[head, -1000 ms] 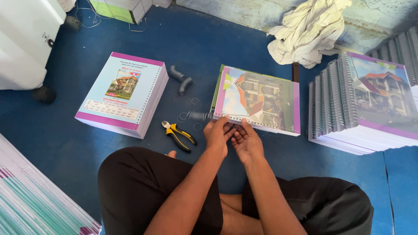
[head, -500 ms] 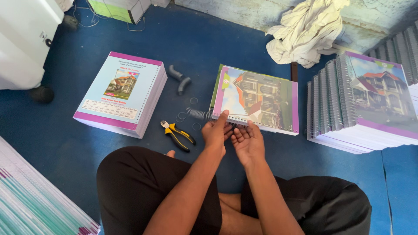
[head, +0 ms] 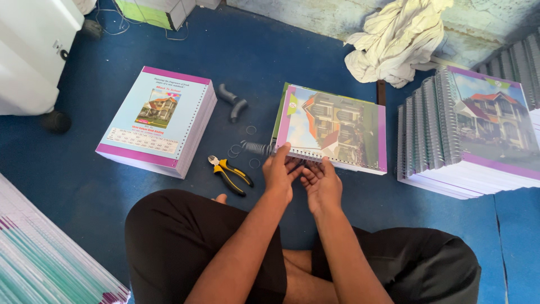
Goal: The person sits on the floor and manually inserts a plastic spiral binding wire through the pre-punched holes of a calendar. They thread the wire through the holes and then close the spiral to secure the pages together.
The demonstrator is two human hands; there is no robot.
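Observation:
A booklet [head: 332, 126] with a house picture on its cover lies on the blue floor in front of me. A wire spiral [head: 256, 148] sticks out from the left end of its near edge. My left hand [head: 280, 171] and my right hand [head: 322, 183] are at that near edge, fingers on the spiral binding along it. Yellow-and-black pliers [head: 229, 173] lie on the floor just left of my left hand. My crossed legs in black trousers fill the bottom of the view.
A stack of unbound pages [head: 157, 118] with punched holes lies to the left. A pile of spiral-bound booklets [head: 472, 129] stands at right. Two grey tube pieces [head: 233, 102] and small wire rings [head: 251, 130] lie between. Crumpled cloth [head: 396, 39] at back; white appliance [head: 31, 50] far left.
Both hands have opened a little and slid along the booklet's near edge; the spiral end now shows further out to the left. The camera has shifted slightly.

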